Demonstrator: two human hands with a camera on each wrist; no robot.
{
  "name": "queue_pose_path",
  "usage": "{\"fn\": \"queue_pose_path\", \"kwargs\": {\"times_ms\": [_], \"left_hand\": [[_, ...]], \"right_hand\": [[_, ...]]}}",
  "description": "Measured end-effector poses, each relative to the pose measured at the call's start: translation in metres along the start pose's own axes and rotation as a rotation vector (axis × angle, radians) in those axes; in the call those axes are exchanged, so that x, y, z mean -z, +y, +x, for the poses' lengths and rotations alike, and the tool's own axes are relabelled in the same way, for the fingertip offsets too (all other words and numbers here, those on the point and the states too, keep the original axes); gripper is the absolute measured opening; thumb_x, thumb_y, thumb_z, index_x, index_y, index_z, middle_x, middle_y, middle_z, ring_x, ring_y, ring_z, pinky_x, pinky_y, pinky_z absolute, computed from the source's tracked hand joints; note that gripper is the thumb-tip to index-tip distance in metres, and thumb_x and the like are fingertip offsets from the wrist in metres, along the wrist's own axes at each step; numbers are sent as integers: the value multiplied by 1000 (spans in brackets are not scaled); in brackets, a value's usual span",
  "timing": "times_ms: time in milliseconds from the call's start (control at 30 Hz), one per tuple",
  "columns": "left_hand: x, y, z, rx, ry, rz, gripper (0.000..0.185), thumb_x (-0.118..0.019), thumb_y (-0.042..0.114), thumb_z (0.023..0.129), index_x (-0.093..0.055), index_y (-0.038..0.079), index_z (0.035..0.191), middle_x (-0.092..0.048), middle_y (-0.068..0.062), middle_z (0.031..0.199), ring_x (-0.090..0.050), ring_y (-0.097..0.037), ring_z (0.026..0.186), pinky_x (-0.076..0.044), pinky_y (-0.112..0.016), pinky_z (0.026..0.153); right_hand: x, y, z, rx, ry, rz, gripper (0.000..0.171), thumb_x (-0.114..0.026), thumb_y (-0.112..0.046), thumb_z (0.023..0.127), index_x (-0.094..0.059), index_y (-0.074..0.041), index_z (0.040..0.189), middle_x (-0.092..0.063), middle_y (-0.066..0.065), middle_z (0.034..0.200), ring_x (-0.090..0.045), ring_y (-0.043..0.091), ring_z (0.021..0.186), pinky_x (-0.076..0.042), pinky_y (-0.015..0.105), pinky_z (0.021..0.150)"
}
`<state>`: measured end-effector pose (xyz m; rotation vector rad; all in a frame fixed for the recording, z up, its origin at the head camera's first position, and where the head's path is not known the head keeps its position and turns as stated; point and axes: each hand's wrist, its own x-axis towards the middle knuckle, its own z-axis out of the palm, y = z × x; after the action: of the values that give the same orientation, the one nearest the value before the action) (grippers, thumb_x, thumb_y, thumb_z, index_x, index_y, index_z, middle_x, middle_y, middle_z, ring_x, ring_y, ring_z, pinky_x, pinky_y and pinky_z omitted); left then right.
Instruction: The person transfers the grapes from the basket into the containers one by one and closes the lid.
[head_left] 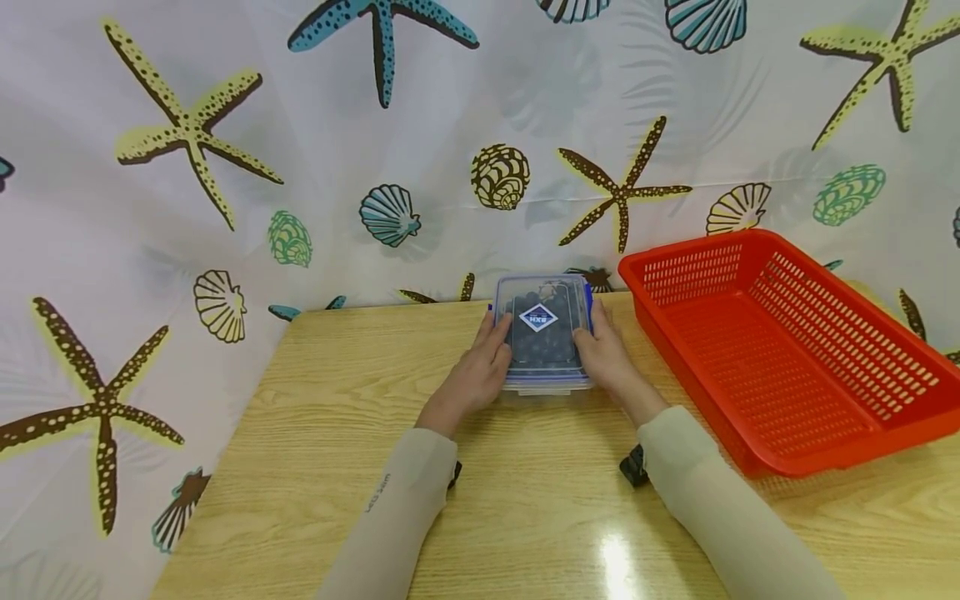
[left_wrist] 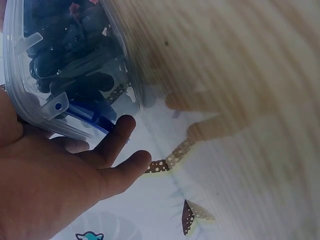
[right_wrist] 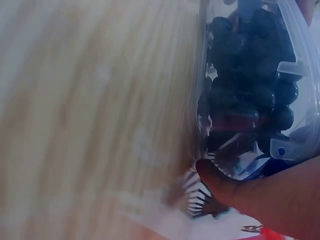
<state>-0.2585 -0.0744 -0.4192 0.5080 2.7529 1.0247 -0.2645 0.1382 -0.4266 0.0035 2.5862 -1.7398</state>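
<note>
Fingers point(head_left: 501, 332) flank box point(head_left: 543, 333); red basket point(head_left: 787, 350) right.

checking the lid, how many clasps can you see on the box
2. One clasp by the left hand, one clasp by the right hand. Others may be hidden on the box.

Head view looks down from above; wrist views close beside box point(head_left: 543, 333).
</note>
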Motion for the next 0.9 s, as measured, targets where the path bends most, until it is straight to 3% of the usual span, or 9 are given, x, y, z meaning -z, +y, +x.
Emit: {"fn": "queue_pose_path", "kwargs": {"times_ms": [200,467,533,700,900], "left_hand": [[0,2,0,12,12,20,55,-20,33,112,-12,21,164,6,-4,169,-18,-32,151,-14,-58,118],[-2,1,0,16,17,22,55,-20,32,111,-13,19,164,4,-6,169,-17,-34,151,-13,-59,118],[-2,1,0,19,21,29,55,-20,32,111,-13,20,164,3,-7,169,-16,-40,150,-13,-62,117],[-2,2,0,48,34,52,56,-21,33,110,-15,22,164,0,-6,169,-15,-56,145,-15,-68,113],[-2,4,2,69,49,71,55,-22,33,110,-17,24,164,-1,-3,169,-19,-53,144,-18,-67,113]], "right_hand": [[3,-5,-1,156,-12,-226,61,-37,-13,109,-8,7,158,11,25,164,5,38,152,-1,50,120],[7,-8,-2,155,-114,-425,65,-35,-27,111,-4,4,159,8,20,167,3,33,153,-6,47,121],[7,-8,-2,159,-129,-461,66,-35,-28,111,-4,4,159,7,20,167,3,32,153,-6,46,121],[6,-8,-2,166,-138,-492,67,-35,-29,111,-3,4,159,7,20,167,3,32,153,-7,47,121],[5,-9,-3,154,-137,-491,68,-35,-30,111,-2,3,160,8,18,167,3,31,153,-8,48,121]]}}
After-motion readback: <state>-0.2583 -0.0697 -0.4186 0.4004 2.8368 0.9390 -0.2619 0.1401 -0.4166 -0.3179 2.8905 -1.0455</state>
